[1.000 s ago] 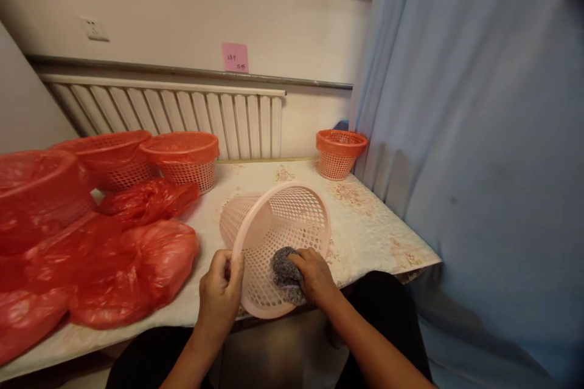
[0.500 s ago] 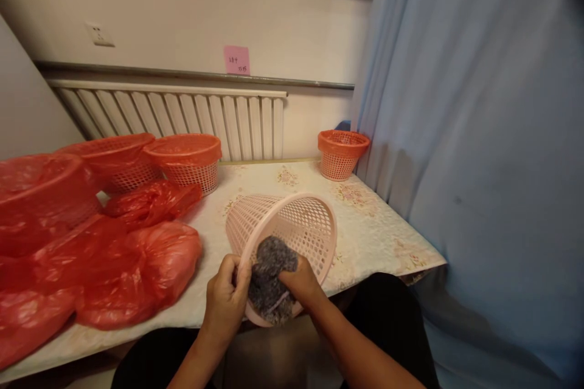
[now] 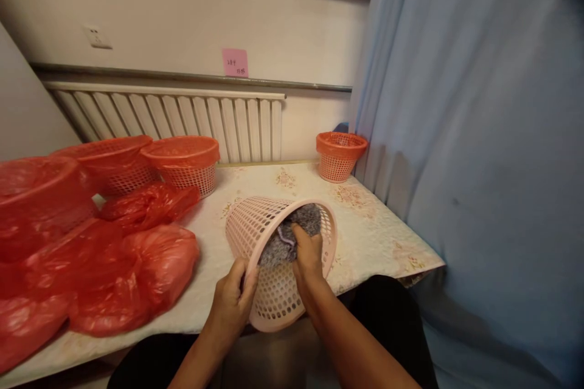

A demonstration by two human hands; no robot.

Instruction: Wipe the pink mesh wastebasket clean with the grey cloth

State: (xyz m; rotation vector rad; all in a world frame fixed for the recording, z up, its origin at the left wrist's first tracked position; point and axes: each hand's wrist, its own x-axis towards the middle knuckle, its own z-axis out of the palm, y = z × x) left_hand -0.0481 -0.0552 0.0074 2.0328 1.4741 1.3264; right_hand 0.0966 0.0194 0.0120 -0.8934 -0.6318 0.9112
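Note:
A pale pink mesh wastebasket (image 3: pixel 250 225) lies tipped on its side, its round mouth facing me. My left hand (image 3: pixel 232 298) grips the left part of the rim, thumb and fingers closed on it. Inside the mouth, my right hand (image 3: pixel 310 252) clutches a grey speckled cloth (image 3: pixel 278 249) and presses it to the upper inner wall. A thin pale purple strip crosses the cloth. Some of the right fingers are hidden behind the cloth.
Red plastic bags (image 3: pixel 137 273) lie heaped at the left. Behind them stand bag-lined baskets (image 3: pixel 191 179), and another lined basket (image 3: pixel 337 167) is at the back right. A blue curtain (image 3: pixel 460 134) hangs along the right; a radiator (image 3: pixel 182 121) lines the wall behind the flowered tabletop (image 3: pixel 365 237).
My right hand has moved the cloth from the lower left of the basket's mouth up and deeper inside, along the upper wall. My left hand stays on the rim.

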